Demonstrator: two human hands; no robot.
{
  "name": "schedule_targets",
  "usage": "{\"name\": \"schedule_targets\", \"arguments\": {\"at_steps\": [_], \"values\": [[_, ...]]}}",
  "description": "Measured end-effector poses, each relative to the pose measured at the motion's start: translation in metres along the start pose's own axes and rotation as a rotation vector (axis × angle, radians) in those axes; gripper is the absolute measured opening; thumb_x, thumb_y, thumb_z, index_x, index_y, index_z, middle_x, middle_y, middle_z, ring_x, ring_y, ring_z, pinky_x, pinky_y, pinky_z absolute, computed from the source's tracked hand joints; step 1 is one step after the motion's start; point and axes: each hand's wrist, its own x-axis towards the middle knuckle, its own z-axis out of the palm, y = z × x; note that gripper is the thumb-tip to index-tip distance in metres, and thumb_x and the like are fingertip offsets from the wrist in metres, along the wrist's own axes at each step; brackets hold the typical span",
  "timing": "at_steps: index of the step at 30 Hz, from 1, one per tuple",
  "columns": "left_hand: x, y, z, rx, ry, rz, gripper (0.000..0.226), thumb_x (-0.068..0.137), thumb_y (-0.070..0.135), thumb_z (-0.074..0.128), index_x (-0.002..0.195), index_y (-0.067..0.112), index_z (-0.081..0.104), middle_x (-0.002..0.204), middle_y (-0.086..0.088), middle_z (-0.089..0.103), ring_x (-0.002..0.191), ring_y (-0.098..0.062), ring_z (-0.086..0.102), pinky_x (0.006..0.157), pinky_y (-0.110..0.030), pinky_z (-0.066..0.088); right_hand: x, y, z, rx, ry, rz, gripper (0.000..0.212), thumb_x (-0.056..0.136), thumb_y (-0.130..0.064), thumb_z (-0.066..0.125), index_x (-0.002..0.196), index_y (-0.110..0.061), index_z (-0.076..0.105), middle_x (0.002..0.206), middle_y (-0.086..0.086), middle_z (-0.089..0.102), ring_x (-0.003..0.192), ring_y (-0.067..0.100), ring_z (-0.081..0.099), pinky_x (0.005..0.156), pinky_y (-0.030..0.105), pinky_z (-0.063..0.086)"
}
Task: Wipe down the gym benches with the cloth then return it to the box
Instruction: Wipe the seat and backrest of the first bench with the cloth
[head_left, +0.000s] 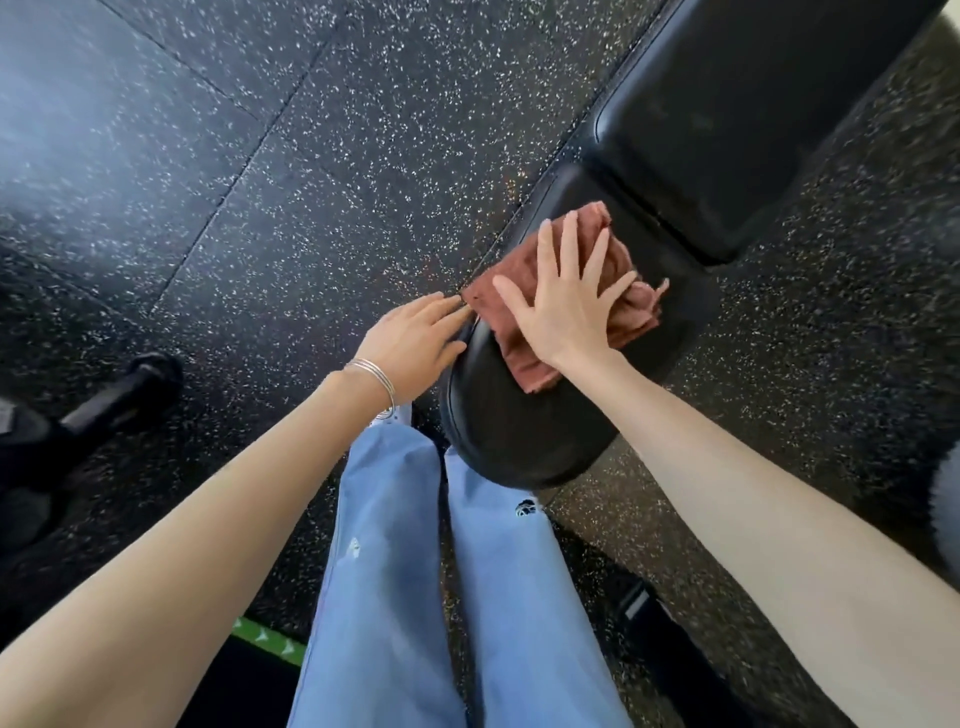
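A black padded gym bench runs from the centre toward the upper right, with a rounded seat pad (519, 426) close to me and a long back pad (727, 130) beyond it. A crumpled reddish-brown cloth (524, 291) lies on the seat pad. My right hand (566, 301) presses flat on the cloth with fingers spread. My left hand (415, 338), with thin bracelets at the wrist, rests on the left edge of the seat pad, its fingertips at the cloth's corner. No box is in view.
Black rubber flooring with white speckles (260, 182) surrounds the bench. A black dumbbell (124, 389) and other dark equipment lie at the left edge. My legs in blue jeans (415, 571) stand right at the seat's near end. A green-edged mat (265, 642) shows at the bottom.
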Motion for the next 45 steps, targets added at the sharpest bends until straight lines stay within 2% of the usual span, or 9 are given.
{"name": "schedule_targets", "arguments": {"at_steps": [7,11,15,18,24,30,34,39,45], "values": [[-0.005,-0.012,0.003,0.007,-0.033,0.003,0.054,0.100,0.039,0.029,0.149,0.018,0.020,0.154,-0.001,0.028,0.144,-0.019,0.019,0.115,-0.032,0.014,0.016,-0.002,0.002,-0.079,0.126,0.011,0.071,0.088,-0.063,0.029,0.149,-0.030,0.015,0.158,0.009,0.009,0.144,0.039,0.000,0.103,0.075,0.005],[-0.008,-0.017,-0.001,0.013,-0.020,-0.026,0.054,0.100,0.040,0.029,0.149,0.019,0.021,0.154,0.001,0.028,0.144,-0.019,0.018,0.115,-0.034,0.016,0.009,-0.006,0.001,-0.103,0.146,0.001,0.068,0.092,-0.058,0.030,0.150,-0.024,0.016,0.158,0.013,0.008,0.143,0.042,-0.002,0.105,0.072,0.002],[-0.014,-0.024,-0.003,0.027,-0.006,-0.019,0.054,0.100,0.039,0.029,0.149,0.016,0.021,0.154,-0.001,0.027,0.144,-0.020,0.017,0.116,-0.034,0.014,-0.025,-0.010,0.009,-0.038,0.215,-0.002,0.057,0.096,-0.046,0.034,0.145,-0.018,0.032,0.155,0.015,0.022,0.143,0.039,0.009,0.110,0.065,0.008],[-0.018,-0.024,-0.002,0.035,-0.034,-0.004,0.054,0.100,0.037,0.029,0.149,0.014,0.021,0.154,-0.002,0.027,0.144,-0.020,0.017,0.118,-0.035,0.015,-0.032,-0.009,0.013,0.071,0.202,0.061,0.054,0.097,-0.047,0.037,0.146,-0.026,0.030,0.156,0.007,0.020,0.144,0.032,0.012,0.111,0.061,0.008],[-0.013,-0.018,-0.002,0.037,-0.034,0.010,0.054,0.100,0.036,0.028,0.148,0.013,0.020,0.154,-0.002,0.026,0.145,-0.020,0.017,0.118,-0.035,0.015,0.000,0.004,0.005,0.004,0.164,0.019,0.046,0.099,-0.049,0.027,0.145,-0.042,0.023,0.157,-0.005,0.015,0.145,0.025,0.008,0.109,0.065,0.005],[-0.012,-0.023,-0.014,0.071,-0.025,-0.051,0.054,0.100,0.034,0.029,0.149,0.012,0.018,0.154,-0.003,0.026,0.145,-0.022,0.016,0.117,-0.037,0.017,-0.013,-0.008,0.006,0.058,0.320,0.109,0.039,0.094,-0.046,0.040,0.127,-0.028,0.048,0.139,0.000,0.041,0.127,0.025,0.034,0.099,0.054,0.029],[-0.020,-0.020,-0.008,0.071,-0.053,-0.030,0.055,0.100,0.034,0.030,0.149,0.013,0.018,0.155,-0.003,0.026,0.145,-0.020,0.015,0.117,-0.036,0.016,-0.049,-0.009,0.013,0.055,0.343,0.092,0.039,0.089,-0.048,0.047,0.119,-0.023,0.052,0.131,0.000,0.047,0.121,0.026,0.039,0.088,0.044,0.031],[-0.026,-0.018,0.002,0.050,-0.057,-0.033,0.055,0.099,0.035,0.032,0.149,0.015,0.019,0.154,0.000,0.026,0.145,-0.019,0.015,0.116,-0.036,0.016,-0.082,-0.004,0.017,0.009,0.252,-0.022,0.047,0.081,-0.044,0.051,0.126,-0.028,0.051,0.136,0.000,0.044,0.126,0.027,0.035,0.090,0.048,0.031],[-0.025,-0.021,0.005,0.056,-0.069,-0.043,0.055,0.099,0.035,0.032,0.149,0.014,0.020,0.154,-0.001,0.027,0.145,-0.020,0.015,0.117,-0.036,0.018,-0.040,-0.003,0.004,-0.046,0.232,0.050,0.034,0.085,-0.029,0.045,0.118,-0.032,0.050,0.126,0.003,0.043,0.116,0.031,0.035,0.078,0.042,0.026]]}}
